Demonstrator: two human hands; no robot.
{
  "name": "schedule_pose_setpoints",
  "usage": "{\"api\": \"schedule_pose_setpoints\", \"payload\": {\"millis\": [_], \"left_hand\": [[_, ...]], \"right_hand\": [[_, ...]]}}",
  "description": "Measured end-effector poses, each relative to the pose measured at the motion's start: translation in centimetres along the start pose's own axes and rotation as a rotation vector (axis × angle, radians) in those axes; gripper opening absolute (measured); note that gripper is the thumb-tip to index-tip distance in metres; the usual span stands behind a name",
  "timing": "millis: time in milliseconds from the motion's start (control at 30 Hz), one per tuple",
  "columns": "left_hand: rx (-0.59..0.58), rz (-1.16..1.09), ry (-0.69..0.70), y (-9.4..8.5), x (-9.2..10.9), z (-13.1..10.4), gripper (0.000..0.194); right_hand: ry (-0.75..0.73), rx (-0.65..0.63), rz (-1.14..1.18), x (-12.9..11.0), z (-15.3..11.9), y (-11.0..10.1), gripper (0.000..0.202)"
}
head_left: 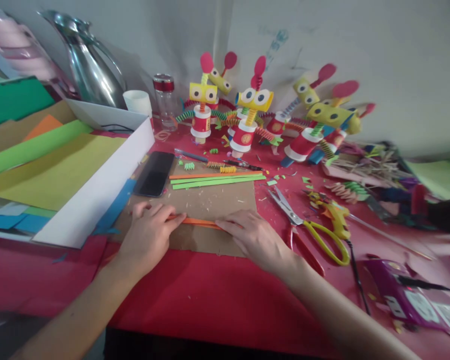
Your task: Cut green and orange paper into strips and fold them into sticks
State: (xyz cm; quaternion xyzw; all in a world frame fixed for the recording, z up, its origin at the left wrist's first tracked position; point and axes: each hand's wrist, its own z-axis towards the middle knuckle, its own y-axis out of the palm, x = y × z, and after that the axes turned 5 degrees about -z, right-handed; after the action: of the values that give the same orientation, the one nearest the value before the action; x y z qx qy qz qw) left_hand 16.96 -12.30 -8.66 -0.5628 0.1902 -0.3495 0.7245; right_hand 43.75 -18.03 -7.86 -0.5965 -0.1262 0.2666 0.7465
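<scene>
Two narrow orange paper strips (pixel 200 222), or one folded, lie low over a brown cardboard sheet (pixel 206 242). My left hand (pixel 150 232) has its thumb and fingers closed at their left end. At the right end, the fingertips of my right hand (pixel 257 237) press together on the orange paper. Just beyond the hands lie green paper strips (pixel 217 181) and another orange strip (pixel 195 176). Short yellow and green paper springs (pixel 228 169) sit behind those. A dark phone (pixel 154 173) rests at the cardboard's left edge.
Scissors (pixel 292 215), red-handled pliers (pixel 307 252) and a yellow glue gun (pixel 335 216) lie right. Several paper-cup figures (pixel 243 135) stand behind. Left is a white box (pixel 108 200) of coloured paper, with a metal jug (pixel 92 65) behind. A purple device (pixel 408 295) sits front right.
</scene>
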Motion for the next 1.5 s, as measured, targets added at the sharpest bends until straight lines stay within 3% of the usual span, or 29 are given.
{"api": "schedule_pose_setpoints", "payload": {"millis": [167, 300, 400, 567, 800, 967, 1067, 1233, 1500], "left_hand": [[0.017, 0.029, 0.043, -0.7, -0.8, -0.3, 0.055], [-0.035, 0.135, 0.016, -1.8, -0.8, -1.0, 0.053], [-0.028, 0.133, 0.024, -1.9, 0.5, -0.4, 0.047], [-0.065, 0.058, 0.162, -0.8, 3.0, 1.7, 0.032], [-0.04, 0.181, 0.273, 0.1, 2.9, 0.4, 0.051], [-0.018, 0.103, 0.24, -0.3, 3.3, 1.0, 0.036], [-0.053, 0.01, 0.152, -0.6, 4.6, 3.2, 0.019], [-0.169, -0.172, 0.136, 0.5, 6.4, 6.9, 0.023], [-0.052, 0.02, 0.189, 2.5, 5.7, 5.9, 0.033]], "right_hand": [[0.065, 0.054, -0.047, 0.4, -2.4, -0.6, 0.04], [-0.062, 0.064, -0.152, 0.8, -1.3, -0.5, 0.032], [-0.125, 0.058, -0.249, 0.7, -0.1, -0.2, 0.028], [-0.057, 0.071, -0.209, 0.9, 0.0, 0.1, 0.027], [-0.019, 0.06, -0.124, 3.0, -1.9, -0.4, 0.027], [0.008, 0.019, -0.071, 3.8, -2.5, -1.3, 0.03], [0.024, -0.014, -0.054, 3.8, -2.4, -1.5, 0.027], [0.067, 0.009, -0.133, 3.7, -1.7, -1.4, 0.021], [0.22, 0.053, -0.314, 4.4, -1.5, -1.2, 0.017]]}}
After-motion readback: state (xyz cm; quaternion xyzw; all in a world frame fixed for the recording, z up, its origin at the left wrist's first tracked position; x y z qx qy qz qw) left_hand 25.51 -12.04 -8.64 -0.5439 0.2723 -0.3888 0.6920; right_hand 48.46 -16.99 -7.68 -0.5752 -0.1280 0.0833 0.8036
